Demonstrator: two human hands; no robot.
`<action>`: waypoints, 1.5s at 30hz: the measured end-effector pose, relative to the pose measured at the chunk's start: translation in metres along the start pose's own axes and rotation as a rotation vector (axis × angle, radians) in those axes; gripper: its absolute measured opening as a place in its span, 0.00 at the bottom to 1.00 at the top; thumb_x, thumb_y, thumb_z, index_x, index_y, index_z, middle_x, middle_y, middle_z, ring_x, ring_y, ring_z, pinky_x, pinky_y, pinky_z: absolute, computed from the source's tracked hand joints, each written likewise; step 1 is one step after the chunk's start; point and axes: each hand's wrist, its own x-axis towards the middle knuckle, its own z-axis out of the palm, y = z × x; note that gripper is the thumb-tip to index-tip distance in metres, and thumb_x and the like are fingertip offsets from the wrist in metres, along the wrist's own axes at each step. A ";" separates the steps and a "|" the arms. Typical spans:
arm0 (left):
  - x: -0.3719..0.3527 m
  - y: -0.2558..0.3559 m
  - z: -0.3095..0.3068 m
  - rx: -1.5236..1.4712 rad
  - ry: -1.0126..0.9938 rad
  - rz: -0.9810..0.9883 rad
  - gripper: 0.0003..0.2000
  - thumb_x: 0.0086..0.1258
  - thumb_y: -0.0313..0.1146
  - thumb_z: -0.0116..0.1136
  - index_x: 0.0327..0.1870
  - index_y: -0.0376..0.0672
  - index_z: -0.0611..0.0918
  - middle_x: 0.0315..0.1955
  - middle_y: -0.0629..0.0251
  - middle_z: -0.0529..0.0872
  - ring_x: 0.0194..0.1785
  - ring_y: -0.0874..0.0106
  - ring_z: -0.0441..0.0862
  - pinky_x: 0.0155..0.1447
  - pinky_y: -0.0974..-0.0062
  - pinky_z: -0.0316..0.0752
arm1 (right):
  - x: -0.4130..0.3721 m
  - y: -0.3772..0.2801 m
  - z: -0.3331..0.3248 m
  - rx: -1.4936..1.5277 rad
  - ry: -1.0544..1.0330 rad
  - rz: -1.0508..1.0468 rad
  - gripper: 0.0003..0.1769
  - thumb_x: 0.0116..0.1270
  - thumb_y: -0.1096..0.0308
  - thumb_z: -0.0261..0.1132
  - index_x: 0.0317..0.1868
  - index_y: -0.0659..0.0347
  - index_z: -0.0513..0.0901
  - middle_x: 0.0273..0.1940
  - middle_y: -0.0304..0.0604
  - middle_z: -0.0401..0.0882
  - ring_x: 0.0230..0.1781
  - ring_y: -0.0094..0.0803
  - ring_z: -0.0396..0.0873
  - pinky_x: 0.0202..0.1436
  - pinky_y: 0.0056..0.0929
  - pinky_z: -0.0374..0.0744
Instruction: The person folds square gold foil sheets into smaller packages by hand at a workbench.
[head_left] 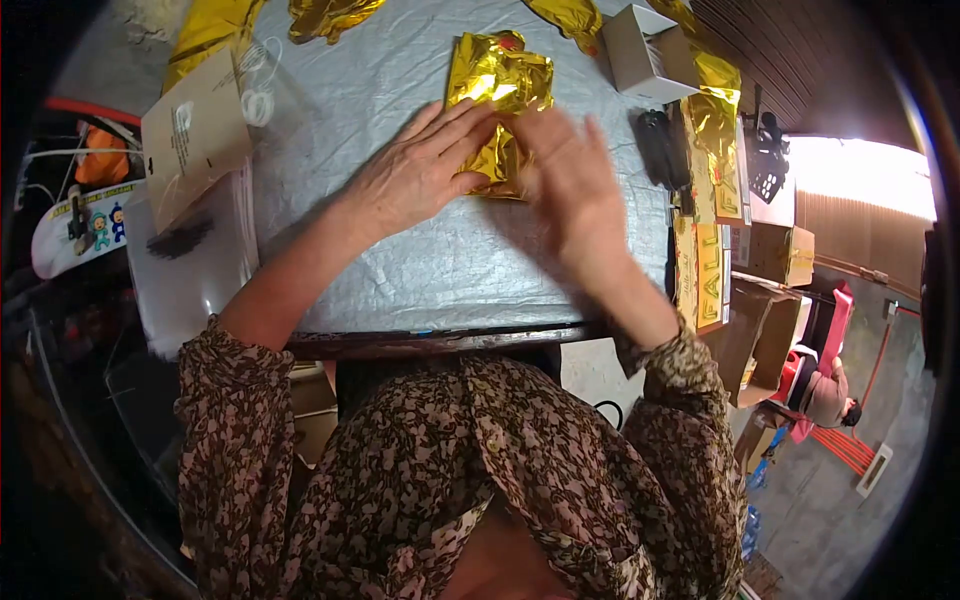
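Note:
A folded piece of shiny gold foil (500, 75), with a small red patch at its top, lies on the silver-grey sheet covering the table (400, 270). My left hand (425, 170) rests on the foil's left and middle part, fingers stretched out and together. Over its right edge is my right hand (575, 180), smeared by motion, with the fingers extended and somewhat apart. Neither hand grips anything that I can see. Part of the foil is hidden beneath the fingers.
More gold foil (335, 15) lies along the far edge. At left are a printed card (195, 135) and clear plastic sleeves (190, 290). A white box (650, 55) and a black object (660, 150) sit at right. Beyond are cardboard boxes (755, 335) and another person (830, 395).

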 end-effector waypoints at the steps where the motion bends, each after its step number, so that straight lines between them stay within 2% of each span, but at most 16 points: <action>1: -0.001 -0.001 0.000 0.006 -0.010 -0.009 0.30 0.75 0.44 0.62 0.72 0.34 0.74 0.76 0.55 0.70 0.80 0.63 0.65 0.83 0.57 0.57 | -0.012 -0.011 0.009 -0.015 -0.056 0.001 0.32 0.75 0.58 0.64 0.73 0.67 0.72 0.73 0.59 0.72 0.77 0.54 0.68 0.81 0.50 0.63; 3: 0.000 0.000 0.001 0.008 -0.024 -0.007 0.29 0.76 0.43 0.61 0.72 0.33 0.74 0.77 0.54 0.69 0.80 0.63 0.64 0.83 0.57 0.57 | -0.028 -0.017 0.025 -0.046 -0.200 -0.017 0.42 0.74 0.49 0.64 0.77 0.71 0.65 0.78 0.57 0.63 0.82 0.51 0.59 0.84 0.51 0.56; 9: 0.002 0.003 -0.002 0.036 -0.058 -0.018 0.29 0.77 0.41 0.60 0.73 0.31 0.72 0.78 0.56 0.67 0.81 0.63 0.62 0.84 0.57 0.56 | -0.044 -0.010 0.039 -0.045 -0.242 0.085 0.48 0.74 0.42 0.61 0.79 0.71 0.60 0.81 0.58 0.57 0.83 0.50 0.56 0.85 0.50 0.54; 21: 0.004 0.005 -0.006 0.082 -0.168 -0.080 0.34 0.78 0.45 0.59 0.80 0.39 0.64 0.80 0.63 0.64 0.83 0.67 0.59 0.85 0.55 0.52 | -0.052 -0.005 0.037 0.030 -0.253 0.170 0.50 0.74 0.42 0.62 0.80 0.71 0.55 0.81 0.61 0.53 0.83 0.54 0.54 0.84 0.52 0.54; 25: 0.004 0.005 -0.005 0.098 -0.180 -0.098 0.33 0.80 0.47 0.55 0.80 0.39 0.65 0.80 0.63 0.64 0.83 0.67 0.59 0.85 0.56 0.51 | -0.055 -0.007 0.038 0.034 -0.186 0.215 0.47 0.75 0.45 0.62 0.79 0.72 0.58 0.80 0.62 0.57 0.82 0.53 0.57 0.84 0.53 0.53; 27: 0.004 0.006 -0.004 0.119 -0.179 -0.100 0.32 0.81 0.47 0.53 0.80 0.40 0.65 0.80 0.62 0.64 0.83 0.68 0.59 0.85 0.56 0.51 | -0.050 -0.006 0.038 -0.049 -0.108 0.205 0.35 0.76 0.52 0.63 0.73 0.68 0.71 0.75 0.57 0.68 0.78 0.52 0.65 0.83 0.51 0.57; 29: 0.003 0.005 -0.002 0.111 -0.157 -0.106 0.32 0.81 0.48 0.51 0.80 0.39 0.65 0.80 0.62 0.63 0.83 0.68 0.58 0.85 0.57 0.50 | -0.033 0.007 0.028 -0.057 -0.106 0.228 0.20 0.75 0.60 0.64 0.62 0.61 0.83 0.68 0.49 0.79 0.72 0.50 0.73 0.76 0.48 0.66; 30: 0.002 0.005 -0.002 0.121 -0.149 -0.101 0.32 0.81 0.48 0.51 0.80 0.39 0.65 0.80 0.62 0.63 0.83 0.68 0.58 0.85 0.57 0.50 | -0.026 0.012 0.029 -0.116 0.034 0.189 0.11 0.70 0.64 0.68 0.50 0.55 0.88 0.59 0.43 0.84 0.62 0.45 0.78 0.66 0.44 0.73; 35: 0.003 0.005 -0.006 0.063 -0.168 -0.098 0.32 0.82 0.47 0.51 0.80 0.38 0.64 0.81 0.62 0.63 0.83 0.68 0.57 0.86 0.57 0.49 | -0.008 0.038 0.052 0.093 0.148 0.190 0.07 0.61 0.69 0.76 0.40 0.56 0.89 0.46 0.42 0.83 0.50 0.40 0.79 0.56 0.40 0.75; 37: 0.002 0.005 -0.005 0.071 -0.155 -0.091 0.32 0.81 0.46 0.52 0.79 0.38 0.65 0.80 0.61 0.63 0.83 0.68 0.58 0.86 0.57 0.50 | -0.011 0.050 0.059 0.409 0.156 0.386 0.08 0.61 0.69 0.77 0.39 0.59 0.88 0.46 0.44 0.83 0.49 0.42 0.79 0.53 0.40 0.77; 38: 0.002 0.004 -0.004 0.067 -0.146 -0.081 0.31 0.81 0.46 0.53 0.79 0.37 0.66 0.80 0.60 0.63 0.83 0.67 0.59 0.85 0.57 0.50 | -0.011 0.053 0.062 0.377 0.231 0.295 0.12 0.57 0.70 0.78 0.40 0.61 0.86 0.42 0.44 0.81 0.44 0.48 0.77 0.49 0.42 0.75; 39: 0.002 0.002 -0.002 0.071 -0.143 -0.079 0.31 0.81 0.46 0.53 0.79 0.37 0.66 0.80 0.60 0.63 0.83 0.67 0.59 0.85 0.57 0.50 | -0.014 0.055 0.063 0.376 0.235 0.292 0.12 0.57 0.70 0.78 0.40 0.61 0.86 0.42 0.44 0.81 0.44 0.48 0.77 0.49 0.42 0.75; 41: 0.004 -0.003 -0.001 -0.088 -0.109 -0.128 0.25 0.79 0.41 0.57 0.74 0.42 0.74 0.79 0.60 0.66 0.81 0.65 0.63 0.82 0.59 0.58 | -0.012 0.053 0.059 0.222 0.322 0.332 0.15 0.60 0.66 0.79 0.44 0.63 0.86 0.41 0.49 0.82 0.44 0.46 0.80 0.50 0.41 0.79; 42: 0.008 -0.008 0.000 -0.081 -0.106 -0.127 0.25 0.79 0.41 0.57 0.74 0.42 0.74 0.79 0.60 0.66 0.81 0.65 0.63 0.82 0.59 0.58 | -0.010 0.052 0.058 0.224 0.328 0.327 0.15 0.60 0.66 0.79 0.44 0.63 0.86 0.41 0.49 0.82 0.44 0.46 0.80 0.50 0.41 0.79; 44: 0.017 -0.016 0.004 -0.329 0.079 -0.273 0.17 0.75 0.34 0.62 0.62 0.45 0.83 0.68 0.58 0.76 0.69 0.60 0.76 0.71 0.62 0.72 | -0.011 0.053 0.059 0.210 0.308 0.398 0.19 0.58 0.64 0.80 0.46 0.63 0.86 0.40 0.49 0.82 0.44 0.47 0.80 0.50 0.42 0.79; 45: 0.018 -0.017 0.007 -0.325 0.080 -0.275 0.17 0.75 0.34 0.62 0.62 0.45 0.83 0.68 0.58 0.76 0.69 0.60 0.76 0.71 0.62 0.72 | -0.011 0.053 0.059 0.213 0.310 0.395 0.19 0.58 0.64 0.80 0.46 0.63 0.86 0.40 0.49 0.82 0.44 0.47 0.80 0.50 0.42 0.79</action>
